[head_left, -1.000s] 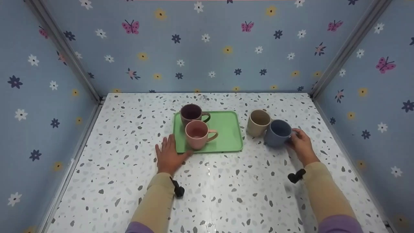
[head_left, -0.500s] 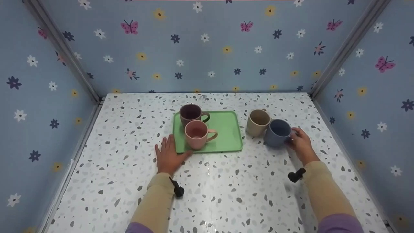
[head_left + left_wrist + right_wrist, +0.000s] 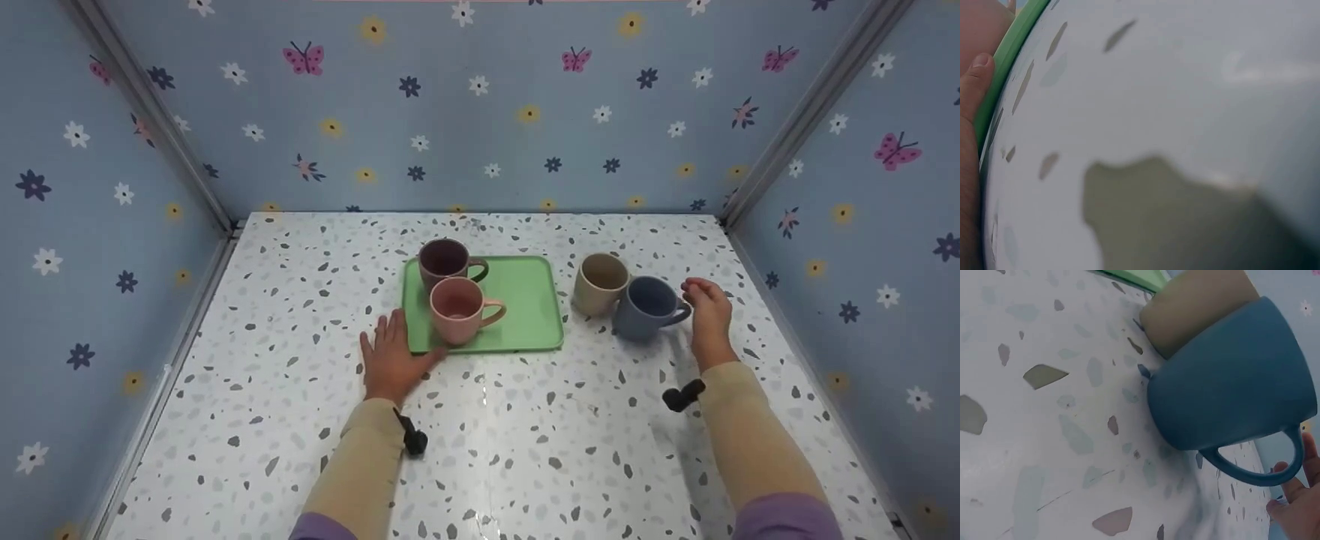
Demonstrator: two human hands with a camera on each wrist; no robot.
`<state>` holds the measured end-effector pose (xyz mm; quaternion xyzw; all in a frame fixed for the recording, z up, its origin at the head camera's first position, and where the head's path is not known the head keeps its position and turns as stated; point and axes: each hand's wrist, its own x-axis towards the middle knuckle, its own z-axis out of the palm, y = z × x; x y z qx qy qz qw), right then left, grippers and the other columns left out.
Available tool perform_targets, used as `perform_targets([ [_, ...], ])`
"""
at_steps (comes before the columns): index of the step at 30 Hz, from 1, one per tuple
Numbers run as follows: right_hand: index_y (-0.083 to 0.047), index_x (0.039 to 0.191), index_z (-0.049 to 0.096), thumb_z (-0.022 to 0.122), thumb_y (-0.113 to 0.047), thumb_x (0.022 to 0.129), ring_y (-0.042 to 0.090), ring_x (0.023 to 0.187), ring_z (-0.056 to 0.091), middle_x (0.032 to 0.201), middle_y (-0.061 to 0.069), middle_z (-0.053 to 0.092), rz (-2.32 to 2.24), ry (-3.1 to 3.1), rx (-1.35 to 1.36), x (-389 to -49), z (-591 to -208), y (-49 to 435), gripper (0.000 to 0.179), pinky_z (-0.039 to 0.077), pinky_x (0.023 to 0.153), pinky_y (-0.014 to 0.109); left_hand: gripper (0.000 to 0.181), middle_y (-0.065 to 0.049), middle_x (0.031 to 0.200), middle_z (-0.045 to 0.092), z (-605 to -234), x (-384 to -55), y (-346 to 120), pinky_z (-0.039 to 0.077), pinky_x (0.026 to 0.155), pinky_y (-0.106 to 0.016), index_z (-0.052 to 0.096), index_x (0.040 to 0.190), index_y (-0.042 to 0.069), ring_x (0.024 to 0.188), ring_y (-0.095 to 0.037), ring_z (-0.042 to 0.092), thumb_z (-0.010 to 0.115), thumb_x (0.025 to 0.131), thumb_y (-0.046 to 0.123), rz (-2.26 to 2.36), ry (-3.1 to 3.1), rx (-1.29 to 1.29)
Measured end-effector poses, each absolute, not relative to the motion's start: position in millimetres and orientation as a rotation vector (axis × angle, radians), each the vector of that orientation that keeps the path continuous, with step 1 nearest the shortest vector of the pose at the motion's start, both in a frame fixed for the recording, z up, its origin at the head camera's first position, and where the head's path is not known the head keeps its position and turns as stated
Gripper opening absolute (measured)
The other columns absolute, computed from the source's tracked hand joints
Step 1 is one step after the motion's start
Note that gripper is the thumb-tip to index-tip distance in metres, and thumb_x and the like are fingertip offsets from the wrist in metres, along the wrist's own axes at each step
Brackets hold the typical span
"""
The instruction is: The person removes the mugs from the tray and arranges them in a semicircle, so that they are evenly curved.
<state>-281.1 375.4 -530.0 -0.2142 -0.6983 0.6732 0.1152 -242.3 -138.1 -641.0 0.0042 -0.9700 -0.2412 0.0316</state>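
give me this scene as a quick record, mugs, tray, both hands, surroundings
tray: green, on a speckled white table
mugs on tray: pink mug in front, dark brown mug behind it, both upright
mugs off tray: beige mug and blue mug, upright, side by side to the right of the tray
left hand: spread at the tray's near left corner, thumb along the near edge
right hand: by the blue mug's handle, not gripping it
backdrop: blue wall with flowers and butterflies

Soft light fills the head view, with faint glare on the speckled tabletop [image 3: 517,442]; the wrist views are dimmer, the left one blurred.
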Motion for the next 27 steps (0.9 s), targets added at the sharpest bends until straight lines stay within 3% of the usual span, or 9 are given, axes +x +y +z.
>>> perform_targets([
  [7, -0.012, 0.117, 0.063, 0.048, -0.019, 0.108, 0.019, 0.124, 0.056, 0.120, 0.002, 0.063, 1.981, -2.012, -0.550, -285.8, -511.4, 359.9, 0.019, 0.034, 0.117, 0.035, 0.119, -0.012, 0.169, 0.015, -640.2, -242.0, -137.7, -0.010, 0.122, -0.059, 0.011, 0.163, 0.006, 0.156, -0.034, 0.005, 0.050, 0.082, 0.085, -0.747, -2.987, 0.012],
  [12, -0.015, 0.111, 0.063, 0.048, -0.018, 0.108, 0.017, 0.118, 0.058, 0.115, 0.002, 0.064, 1.981, -2.001, -0.474, -291.5, -501.3, 346.3, 0.016, 0.036, 0.116, 0.036, 0.119, -0.012, 0.169, 0.015, -639.8, -240.5, -137.5, -0.010, 0.121, -0.059, 0.012, 0.163, 0.006, 0.156, -0.034, 0.006, 0.050, 0.082, 0.086, -0.749, -2.983, 0.013],
  [15, -0.007, 0.115, 0.063, 0.049, -0.015, 0.108, 0.016, 0.114, 0.060, 0.114, 0.005, 0.064, 1.980, -1.989, -0.416, -295.2, -496.2, 337.0, 0.018, 0.038, 0.115, 0.035, 0.120, -0.011, 0.169, 0.014, -640.5, -240.2, -137.8, -0.010, 0.121, -0.060, 0.012, 0.163, 0.007, 0.156, -0.034, 0.006, 0.049, 0.081, 0.087, -0.747, -2.977, 0.009],
  [20, 0.001, 0.125, 0.059, 0.048, -0.015, 0.108, 0.020, 0.119, 0.059, 0.119, 0.008, 0.064, 1.946, -2.024, -0.330, -297.4, -489.4, 320.2, 0.026, 0.039, 0.115, 0.032, 0.121, -0.012, 0.169, 0.014, -642.4, -240.4, -138.4, -0.010, 0.121, -0.061, 0.012, 0.163, 0.006, 0.156, -0.035, 0.006, 0.048, 0.081, 0.088, -0.747, -2.966, 0.000],
  [27, -0.001, 0.119, 0.061, 0.050, -0.014, 0.107, 0.026, 0.120, 0.058, 0.115, 0.006, 0.065, 1.967, -2.001, -0.232, -300.4, -488.6, 296.7, 0.021, 0.040, 0.113, 0.034, 0.121, -0.011, 0.168, 0.018, -641.4, -242.0, -137.7, -0.006, 0.122, -0.060, 0.015, 0.163, 0.007, 0.156, -0.033, 0.008, 0.049, 0.080, 0.088, -0.749, -2.957, 0.007],
])
